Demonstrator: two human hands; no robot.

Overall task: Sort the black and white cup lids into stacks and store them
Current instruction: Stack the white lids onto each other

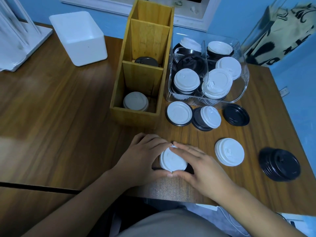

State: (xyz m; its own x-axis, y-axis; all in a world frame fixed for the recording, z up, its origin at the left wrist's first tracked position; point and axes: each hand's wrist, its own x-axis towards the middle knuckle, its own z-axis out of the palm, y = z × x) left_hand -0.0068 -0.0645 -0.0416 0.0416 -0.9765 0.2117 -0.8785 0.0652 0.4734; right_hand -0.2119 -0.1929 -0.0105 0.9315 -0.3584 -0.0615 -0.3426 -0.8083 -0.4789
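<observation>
A brown wooden table point(51, 100) stands against a blue wall point(230, 14). Near the table's far left corner sits a white square plastic box point(80, 38), open at the top. A white rack with thin bars point(18, 38) stands at the left edge. A tan cloth bag with black marks point(280, 35) leans by the far right corner. A white frame point(188, 19) hangs on the wall.

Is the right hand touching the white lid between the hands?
Touching. Head view: the right hand lays its fingers over the white lid at its far rim, thumb against its near rim.
</observation>
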